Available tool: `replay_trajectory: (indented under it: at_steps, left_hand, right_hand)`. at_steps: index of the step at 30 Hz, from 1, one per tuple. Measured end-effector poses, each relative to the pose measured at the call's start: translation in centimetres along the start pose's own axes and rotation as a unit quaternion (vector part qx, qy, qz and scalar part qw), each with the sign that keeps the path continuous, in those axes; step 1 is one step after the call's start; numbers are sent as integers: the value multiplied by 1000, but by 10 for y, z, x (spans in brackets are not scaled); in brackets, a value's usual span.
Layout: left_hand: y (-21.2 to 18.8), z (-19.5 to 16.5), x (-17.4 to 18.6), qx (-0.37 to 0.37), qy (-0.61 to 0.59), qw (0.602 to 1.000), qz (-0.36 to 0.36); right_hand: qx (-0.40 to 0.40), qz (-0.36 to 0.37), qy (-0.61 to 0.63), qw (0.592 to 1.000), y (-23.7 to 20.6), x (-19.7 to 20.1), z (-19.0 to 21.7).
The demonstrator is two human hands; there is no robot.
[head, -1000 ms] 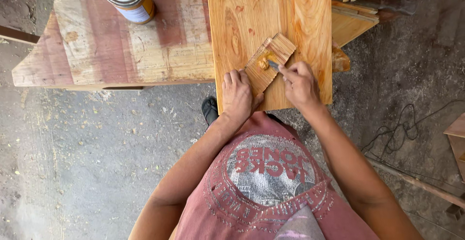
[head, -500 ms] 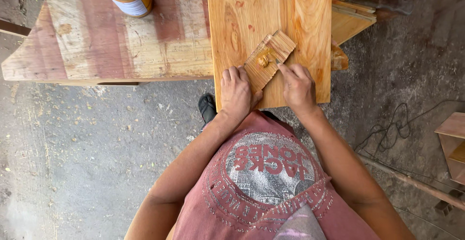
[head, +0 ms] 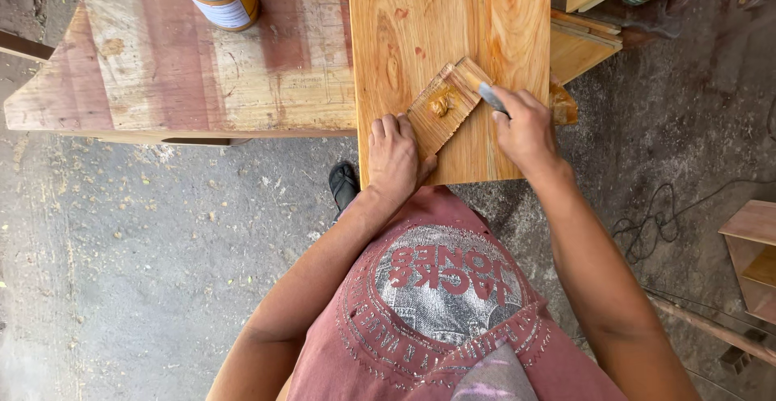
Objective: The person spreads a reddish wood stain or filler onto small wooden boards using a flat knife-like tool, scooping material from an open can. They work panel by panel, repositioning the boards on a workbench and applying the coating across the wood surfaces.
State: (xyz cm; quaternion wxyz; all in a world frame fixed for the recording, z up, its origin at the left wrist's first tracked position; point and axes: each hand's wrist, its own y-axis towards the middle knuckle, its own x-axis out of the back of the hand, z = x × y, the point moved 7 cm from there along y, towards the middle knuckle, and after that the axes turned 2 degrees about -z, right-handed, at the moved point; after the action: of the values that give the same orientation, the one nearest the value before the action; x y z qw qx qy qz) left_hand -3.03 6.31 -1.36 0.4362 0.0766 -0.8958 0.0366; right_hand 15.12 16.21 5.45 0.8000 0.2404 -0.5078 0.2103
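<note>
Resting on a wooden board (head: 453, 37), sawdusty concrete floor (head: 121, 272)

Smooth glossy wooden board (head: 453, 29)
</note>
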Motion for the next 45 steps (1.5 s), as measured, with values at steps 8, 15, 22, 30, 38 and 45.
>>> replay_trajectory:
  at_steps: [8, 15, 22, 30, 38, 45]
  left_hand:
    - [1, 3, -2, 5, -10, 1000, 10]
    - [-3, 4, -4, 1, -4, 1000, 15]
    - [-1, -5, -3, -3, 4, 1000, 11]
    - [-3, 0, -6, 6, -7, 1000, 23]
    - [-3, -15, 5, -19, -4, 1000, 8]
    - [-10, -14, -3, -21, 2, 1000, 12]
  right_hand:
    - [10, 22, 9, 1000, -20, -34, 16]
    - [43, 76, -145, 986, -21, -42, 4]
    - [-52, 40, -119, 991, -24, -16, -8]
    - [-125, 30, 37, 991, -54, -25, 8]
    - [-106, -34, 45, 993, -41, -8, 12]
    - [18, 12, -150, 988, -14, -4, 7]
